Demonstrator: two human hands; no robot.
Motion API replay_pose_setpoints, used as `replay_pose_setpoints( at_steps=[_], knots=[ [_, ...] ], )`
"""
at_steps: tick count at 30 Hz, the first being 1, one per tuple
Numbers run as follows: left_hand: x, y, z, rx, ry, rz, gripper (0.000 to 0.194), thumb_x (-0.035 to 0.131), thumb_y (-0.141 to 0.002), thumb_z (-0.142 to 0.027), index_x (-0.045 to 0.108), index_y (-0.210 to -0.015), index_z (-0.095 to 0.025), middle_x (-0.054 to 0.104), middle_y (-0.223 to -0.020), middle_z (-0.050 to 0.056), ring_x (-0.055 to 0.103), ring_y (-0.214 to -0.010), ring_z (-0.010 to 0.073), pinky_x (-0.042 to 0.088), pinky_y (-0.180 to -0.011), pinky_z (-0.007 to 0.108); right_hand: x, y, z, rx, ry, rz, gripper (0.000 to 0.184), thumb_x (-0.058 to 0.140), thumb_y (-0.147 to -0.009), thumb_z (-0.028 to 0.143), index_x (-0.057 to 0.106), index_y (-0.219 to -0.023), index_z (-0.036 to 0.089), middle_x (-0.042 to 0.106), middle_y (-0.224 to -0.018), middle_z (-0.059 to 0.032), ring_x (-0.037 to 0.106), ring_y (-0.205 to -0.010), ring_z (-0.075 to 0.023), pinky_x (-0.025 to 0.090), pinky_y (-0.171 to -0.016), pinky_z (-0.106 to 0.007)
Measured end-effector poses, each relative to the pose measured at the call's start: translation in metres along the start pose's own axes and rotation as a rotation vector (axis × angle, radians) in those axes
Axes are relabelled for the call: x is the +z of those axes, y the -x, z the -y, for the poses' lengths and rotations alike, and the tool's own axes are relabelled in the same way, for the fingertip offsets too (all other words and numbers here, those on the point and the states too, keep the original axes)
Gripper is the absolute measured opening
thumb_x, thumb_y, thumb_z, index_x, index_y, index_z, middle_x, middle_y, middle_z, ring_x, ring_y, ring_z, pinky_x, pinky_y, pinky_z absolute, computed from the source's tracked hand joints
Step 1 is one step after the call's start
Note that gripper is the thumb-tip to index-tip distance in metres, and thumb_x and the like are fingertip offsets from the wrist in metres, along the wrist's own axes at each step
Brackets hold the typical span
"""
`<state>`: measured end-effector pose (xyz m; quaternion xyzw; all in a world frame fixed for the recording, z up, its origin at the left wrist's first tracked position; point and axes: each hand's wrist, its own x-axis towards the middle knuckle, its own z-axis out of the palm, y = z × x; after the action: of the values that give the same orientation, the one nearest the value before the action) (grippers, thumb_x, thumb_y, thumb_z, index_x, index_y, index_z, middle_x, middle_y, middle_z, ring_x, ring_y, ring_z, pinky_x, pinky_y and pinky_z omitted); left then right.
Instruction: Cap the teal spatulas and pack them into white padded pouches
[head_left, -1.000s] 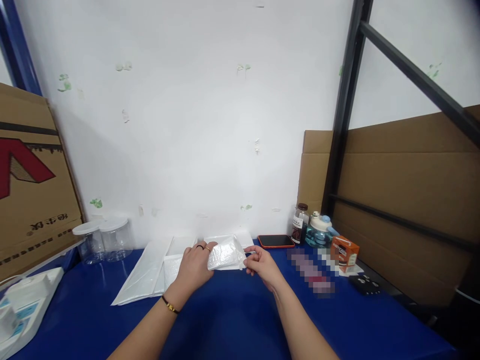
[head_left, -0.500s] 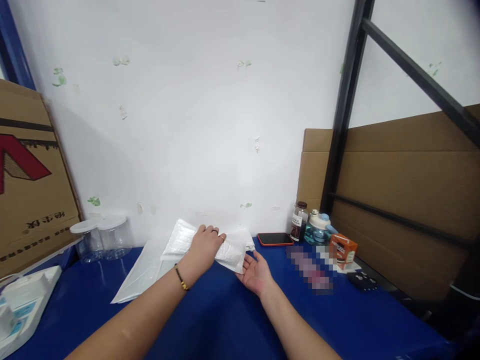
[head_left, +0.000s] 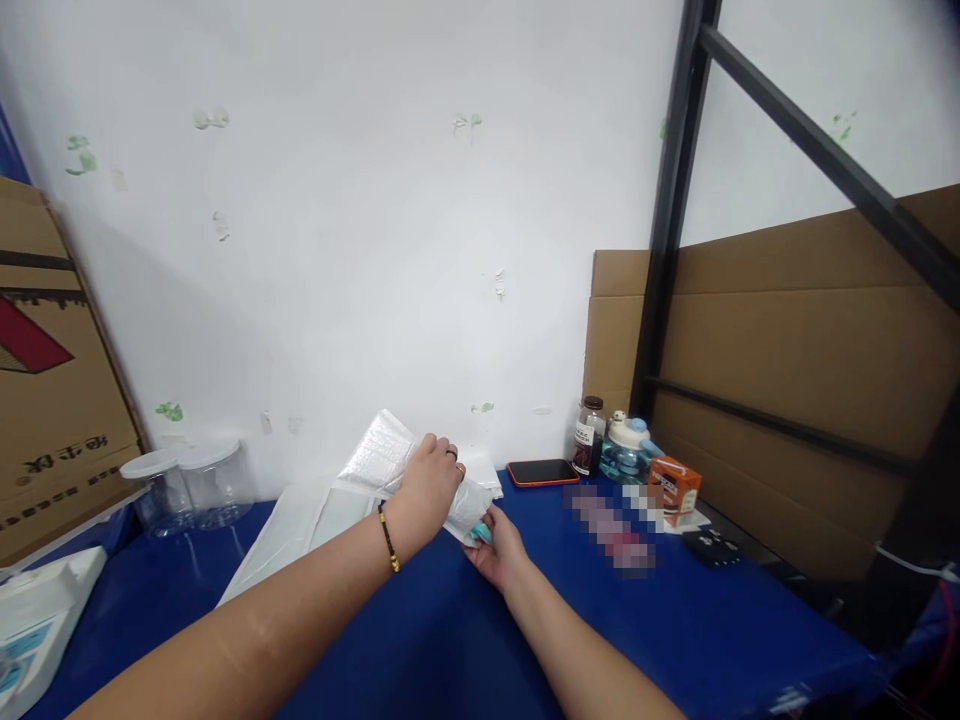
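Note:
A white bubble mailer (head_left: 376,452) is tilted above the blue table. My left hand (head_left: 429,488) is closed over its upper middle from above. At the mailer's lower right end, my right hand (head_left: 504,556) has its fingers curled around a small teal thing (head_left: 481,534) that shows at the mailer's mouth. Most of the teal thing is hidden by the mailer and fingers, so its kind cannot be made out. Flat white mailers (head_left: 277,535) lie on the table to the left, partly under the left forearm.
On the blue table (head_left: 420,630), a phone (head_left: 544,472), a dark bottle (head_left: 588,440), a teal cup (head_left: 624,455), an orange box (head_left: 673,490) and a black key fob (head_left: 711,548) stand or lie right. Clear jars (head_left: 214,490) and a white tray (head_left: 56,640) are left.
The teal thing now shows at the mailer's lower end. My right hand's fingers, open before, have curled in around it. The view has shifted slightly to the right.

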<state>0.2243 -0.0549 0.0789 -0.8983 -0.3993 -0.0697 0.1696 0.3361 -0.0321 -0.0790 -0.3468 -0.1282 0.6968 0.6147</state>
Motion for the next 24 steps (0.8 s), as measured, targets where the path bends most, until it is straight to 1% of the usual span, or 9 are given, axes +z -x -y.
replay_pose_setpoints(
  at_steps=[3,5,8,12,16,18,21,23,24],
  knots=[
    [-0.008,0.004,0.000,-0.016,-0.108,0.025,0.025,0.052,-0.072,-0.009,0.067,-0.089,-0.020,0.061,-0.092,0.013,0.044,-0.095,0.0266,0.021,-0.086,0.039,0.000,0.003,-0.003,-0.126,0.259,-0.008,0.028,0.056,-0.075,0.044,0.054,-0.070,0.017,0.051,-0.047,0.0028,0.044,-0.032,-0.0084,0.026,-0.030,-0.016],
    [-0.011,0.008,0.000,-0.025,-0.177,0.038,0.029,0.051,-0.070,-0.006,0.066,-0.091,-0.020,0.061,-0.091,0.013,0.045,-0.093,0.0259,0.022,-0.084,0.038,0.000,0.004,-0.004,-0.193,0.386,-0.020,0.032,0.057,-0.072,0.048,0.051,-0.066,0.017,0.046,-0.044,0.0045,0.037,-0.029,-0.0066,0.016,-0.028,-0.015],
    [-0.014,0.014,0.002,-0.038,-0.208,0.042,0.033,0.049,-0.069,-0.004,0.066,-0.093,-0.018,0.061,-0.090,0.014,0.046,-0.091,0.0260,0.024,-0.082,0.038,-0.002,0.005,-0.003,-0.261,0.478,-0.047,0.033,0.057,-0.071,0.049,0.047,-0.062,0.018,0.040,-0.041,0.0067,0.032,-0.027,-0.0051,0.012,-0.027,-0.014],
    [-0.013,0.024,0.016,-0.088,-0.143,0.021,0.034,0.047,-0.069,-0.002,0.065,-0.093,-0.017,0.061,-0.088,0.014,0.048,-0.092,0.0264,0.024,-0.082,0.039,-0.010,0.000,0.003,-0.346,0.547,-0.101,0.034,0.058,-0.069,0.049,0.044,-0.059,0.019,0.035,-0.036,0.0085,0.028,-0.026,-0.0053,0.012,-0.028,-0.016],
    [-0.001,0.044,0.045,-0.170,-0.114,0.029,0.040,0.051,-0.066,-0.001,0.061,-0.101,-0.019,0.058,-0.092,0.013,0.048,-0.095,0.0258,0.025,-0.082,0.039,-0.023,-0.006,0.019,-0.431,0.692,-0.197,0.034,0.052,-0.072,0.050,0.045,-0.059,0.019,0.034,-0.036,0.0079,0.030,-0.029,-0.0077,0.016,-0.030,-0.019],
    [0.010,0.056,0.062,-0.224,-0.125,0.068,0.051,0.055,-0.060,-0.001,0.057,-0.107,-0.022,0.057,-0.097,0.011,0.047,-0.096,0.0255,0.026,-0.082,0.039,-0.031,-0.007,0.030,-0.490,0.857,-0.275,0.035,0.045,-0.077,0.049,0.048,-0.059,0.019,0.037,-0.038,0.0058,0.035,-0.032,-0.0099,0.021,-0.033,-0.021],
    [0.028,0.075,0.084,-0.335,-0.131,0.165,0.066,0.057,-0.052,-0.002,0.053,-0.114,-0.026,0.056,-0.100,0.010,0.046,-0.099,0.0261,0.026,-0.082,0.039,-0.041,-0.008,0.046,-0.641,1.281,-0.388,0.040,0.036,-0.082,0.044,0.051,-0.055,0.018,0.048,-0.045,-0.0001,0.047,-0.045,-0.0137,0.030,-0.043,-0.022],
    [0.038,0.086,0.094,-0.385,-0.106,0.202,0.072,0.056,-0.049,-0.001,0.051,-0.116,-0.028,0.055,-0.101,0.009,0.045,-0.100,0.0260,0.027,-0.082,0.039,-0.045,-0.008,0.051,-0.683,1.507,-0.404,0.042,0.035,-0.084,0.039,0.052,-0.052,0.018,0.054,-0.051,-0.0035,0.052,-0.053,-0.0162,0.033,-0.049,-0.023],
    [0.042,0.091,0.098,-0.399,-0.083,0.208,0.075,0.056,-0.049,-0.001,0.049,-0.118,-0.028,0.055,-0.102,0.009,0.045,-0.101,0.0258,0.026,-0.082,0.039,-0.046,-0.008,0.051,-0.681,1.568,-0.397,0.042,0.036,-0.084,0.037,0.053,-0.051,0.018,0.056,-0.053,-0.0046,0.054,-0.056,-0.0171,0.033,-0.052,-0.024]
  ],
)
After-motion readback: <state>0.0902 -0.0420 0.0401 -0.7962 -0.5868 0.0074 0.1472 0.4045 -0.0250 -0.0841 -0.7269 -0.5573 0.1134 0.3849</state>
